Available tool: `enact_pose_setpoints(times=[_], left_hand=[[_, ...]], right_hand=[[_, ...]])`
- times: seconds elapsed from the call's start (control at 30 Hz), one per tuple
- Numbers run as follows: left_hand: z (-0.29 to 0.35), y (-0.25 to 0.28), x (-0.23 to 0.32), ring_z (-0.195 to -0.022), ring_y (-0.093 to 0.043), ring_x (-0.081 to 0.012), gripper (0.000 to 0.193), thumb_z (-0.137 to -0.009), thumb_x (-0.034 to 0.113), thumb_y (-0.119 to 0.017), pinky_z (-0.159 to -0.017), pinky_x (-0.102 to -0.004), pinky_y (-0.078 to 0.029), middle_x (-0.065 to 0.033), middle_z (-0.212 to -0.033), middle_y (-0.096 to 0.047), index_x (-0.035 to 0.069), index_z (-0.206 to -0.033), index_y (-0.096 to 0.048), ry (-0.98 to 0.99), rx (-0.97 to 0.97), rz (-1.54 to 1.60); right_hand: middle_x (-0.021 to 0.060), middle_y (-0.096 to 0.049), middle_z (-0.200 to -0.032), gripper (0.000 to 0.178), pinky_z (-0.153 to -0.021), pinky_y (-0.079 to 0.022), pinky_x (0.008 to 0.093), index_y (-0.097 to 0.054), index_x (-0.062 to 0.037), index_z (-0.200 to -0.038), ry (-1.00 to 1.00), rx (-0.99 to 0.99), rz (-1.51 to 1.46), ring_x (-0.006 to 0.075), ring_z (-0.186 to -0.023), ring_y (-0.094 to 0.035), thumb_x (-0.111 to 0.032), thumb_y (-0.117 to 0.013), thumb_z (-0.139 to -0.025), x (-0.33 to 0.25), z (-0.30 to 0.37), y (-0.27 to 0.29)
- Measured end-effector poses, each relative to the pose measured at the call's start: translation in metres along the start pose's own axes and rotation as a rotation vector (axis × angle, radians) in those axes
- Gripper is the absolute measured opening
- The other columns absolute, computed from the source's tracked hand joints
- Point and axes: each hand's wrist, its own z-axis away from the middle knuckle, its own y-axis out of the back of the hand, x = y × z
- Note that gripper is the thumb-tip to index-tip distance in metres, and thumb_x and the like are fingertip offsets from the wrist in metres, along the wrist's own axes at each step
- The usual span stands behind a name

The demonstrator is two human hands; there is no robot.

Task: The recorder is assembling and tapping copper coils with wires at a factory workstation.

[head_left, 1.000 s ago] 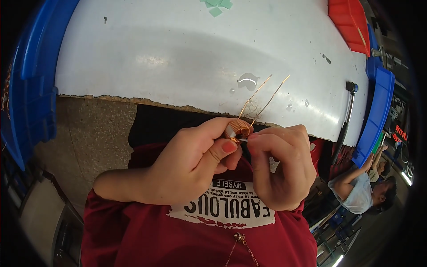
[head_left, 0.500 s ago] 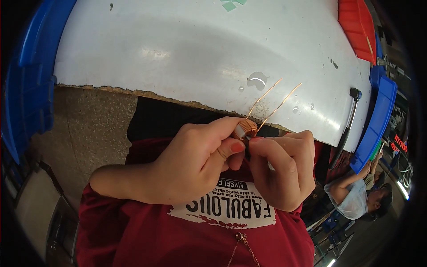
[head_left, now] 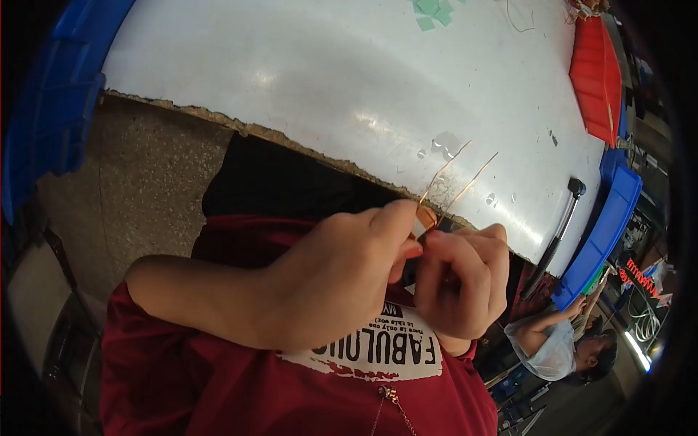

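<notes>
A small copper-wound coil (head_left: 426, 219) with a pale patch on its side is held between my hands, just in front of the table's worn near edge. Two stiff copper wire ends (head_left: 444, 173) stick up from it over the tabletop. My left hand (head_left: 349, 254) grips the coil from the left, fingers bent and mostly covering it. Pinched together, the thumb and forefinger of my right hand (head_left: 465, 280) press at the coil's lower right side. Whatever lies between those right fingertips is hidden.
The white table (head_left: 305, 94) carries green square pieces (head_left: 434, 10) and loose thin wire (head_left: 518, 22) at the back. A black-handled ratchet wrench (head_left: 556, 236) lies at right, beside blue (head_left: 600, 240) and red (head_left: 596, 80) bins. Another blue bin (head_left: 54, 94) stands left. A co-worker (head_left: 556, 345) sits far right.
The view has tilted and shifted, bringing more of the table's back into sight. My left hand has turned further over the coil and now hides more of it.
</notes>
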Motion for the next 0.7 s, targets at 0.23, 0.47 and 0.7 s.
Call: enact_pose_setpoints(times=[0.23, 0.47, 0.7], left_hand=[[-0.003, -0.002, 0.006, -0.054, -0.051, -0.0165, 0.020, -0.079, -0.012, -0.051, -0.049, -0.0288, -0.041, -0.0085, -0.066, -0.056, -0.005, -0.097, -0.051, 0.044, 0.010, 0.149], [-0.007, 0.001, 0.001, -0.057, -0.047, -0.0104, 0.023, -0.087, -0.009, -0.043, -0.052, -0.0206, -0.039, -0.0051, -0.068, -0.054, -0.006, -0.108, -0.052, 0.064, -0.066, 0.208], [-0.010, 0.001, -0.002, -0.057, -0.043, -0.0077, 0.022, -0.092, -0.005, -0.039, -0.052, -0.0169, -0.037, -0.0030, -0.068, -0.052, -0.006, -0.111, -0.052, 0.203, -0.114, 0.354]], right_hand=[[0.0068, -0.051, -0.072, 0.028, -0.054, -0.038, 0.0255, -0.061, -0.0020, -0.087, -0.058, 0.048, -0.040, 0.0150, -0.060, -0.041, 0.015, -0.060, -0.065, 0.000, 0.008, -0.002], [0.0061, -0.051, -0.074, 0.026, -0.055, -0.037, 0.0248, -0.060, -0.0021, -0.086, -0.080, 0.072, -0.051, 0.0146, -0.060, -0.040, 0.015, -0.059, -0.067, 0.006, 0.010, -0.003], [0.0073, -0.052, -0.075, 0.022, -0.057, -0.037, 0.0238, -0.059, -0.0018, -0.085, -0.086, 0.074, -0.062, 0.0145, -0.063, -0.040, 0.014, -0.057, -0.070, 0.010, 0.010, -0.005]])
